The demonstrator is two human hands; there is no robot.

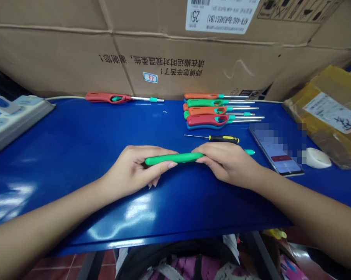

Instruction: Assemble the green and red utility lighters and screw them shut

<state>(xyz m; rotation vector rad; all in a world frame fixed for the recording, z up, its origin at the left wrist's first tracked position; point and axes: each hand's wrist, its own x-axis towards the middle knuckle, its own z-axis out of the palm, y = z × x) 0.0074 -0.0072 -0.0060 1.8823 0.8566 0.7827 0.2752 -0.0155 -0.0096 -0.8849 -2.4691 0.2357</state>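
Observation:
Between my two hands is a green long-nosed lighter (pixel 175 158), level above the blue table, its narrow edge toward me. My left hand (pixel 137 165) grips the handle's left end, thumb along the near side. Closed round the other end, my right hand (pixel 227 161) hides most of the nose. A teal tip (pixel 249 152) shows past the right knuckles, seemingly the lighter's own end. Just beyond the right hand lies a black-and-yellow screwdriver (pixel 224 139), shaft pointing left.
Farther back sits a stack of several coloured lighters (pixel 207 119). A separate red lighter (pixel 108 97) lies left of it. On the right are a phone (pixel 280 155), a white mouse (pixel 318 158) and a taped parcel (pixel 323 105). A power strip (pixel 16 120) occupies the left; a cardboard box (pixel 76 58) walls the back.

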